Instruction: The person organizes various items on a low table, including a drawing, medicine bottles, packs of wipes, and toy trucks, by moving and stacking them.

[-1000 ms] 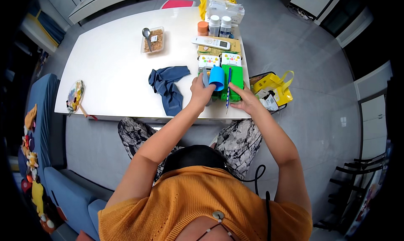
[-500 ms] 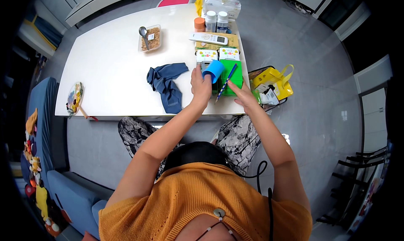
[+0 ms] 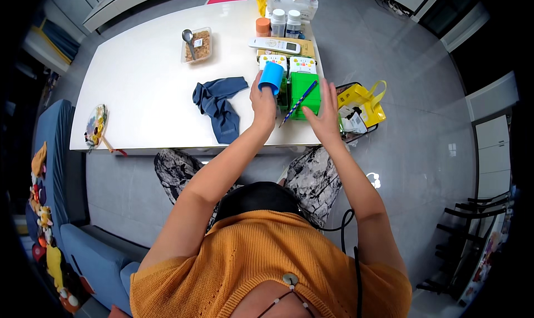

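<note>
My left hand [image 3: 263, 102] grips a blue cup [image 3: 271, 77], tipped on its side above the white table's [image 3: 139, 84] right end. Just right of the cup stands a green box [image 3: 307, 84], and a blue pencil [image 3: 298, 103] lies slanted across its front. My right hand [image 3: 326, 113] is beside the pencil with its fingers spread and nothing gripped in it. Two small white and green cartons [image 3: 287, 62] sit behind the cup and the green box.
A crumpled dark blue cloth [image 3: 218, 104] lies left of my left hand. Further back are a food container with a spoon [image 3: 196, 43], a white remote [image 3: 276, 44] and small bottles [image 3: 285, 21]. A yellow bag [image 3: 362, 102] sits on the floor at the right, a blue sofa [image 3: 53, 151] at the left.
My left hand has lifted and tipped the blue cup. My right hand has opened, and the pencil it held upright now lies slanted across the green box.
</note>
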`<state>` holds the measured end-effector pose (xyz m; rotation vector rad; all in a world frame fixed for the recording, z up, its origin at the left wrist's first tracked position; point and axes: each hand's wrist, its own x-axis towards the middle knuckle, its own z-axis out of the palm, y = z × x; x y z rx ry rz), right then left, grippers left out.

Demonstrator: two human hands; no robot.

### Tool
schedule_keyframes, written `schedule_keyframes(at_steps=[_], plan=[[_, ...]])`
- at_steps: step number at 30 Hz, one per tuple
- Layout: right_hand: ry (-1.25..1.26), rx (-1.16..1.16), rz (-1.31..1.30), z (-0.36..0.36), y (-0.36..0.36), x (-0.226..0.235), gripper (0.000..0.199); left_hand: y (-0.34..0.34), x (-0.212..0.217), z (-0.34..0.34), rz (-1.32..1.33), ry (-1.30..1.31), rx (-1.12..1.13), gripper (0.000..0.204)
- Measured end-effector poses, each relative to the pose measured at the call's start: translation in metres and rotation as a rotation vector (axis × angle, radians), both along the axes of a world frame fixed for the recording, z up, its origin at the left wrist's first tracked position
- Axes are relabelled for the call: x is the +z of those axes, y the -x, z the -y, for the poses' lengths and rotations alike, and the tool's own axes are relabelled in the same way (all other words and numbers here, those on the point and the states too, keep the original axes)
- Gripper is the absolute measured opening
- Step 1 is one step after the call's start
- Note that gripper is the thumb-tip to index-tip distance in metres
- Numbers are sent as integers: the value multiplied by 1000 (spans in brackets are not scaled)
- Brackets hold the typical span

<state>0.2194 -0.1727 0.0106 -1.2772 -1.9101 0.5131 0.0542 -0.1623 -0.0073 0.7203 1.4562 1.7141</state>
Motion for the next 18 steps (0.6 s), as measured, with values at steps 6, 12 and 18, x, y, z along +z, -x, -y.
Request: schedule_keyframes(at_steps=[6,12,18], plan=[[-258,94,289,0,4,24,46,14,39,32,210,39,-39,43],[-358,171,348,3,12,22,28,50,25,55,182,208,73,39],[-337,215,277,-1,14,23,23,75,-7,60,274,138,-1,37]])
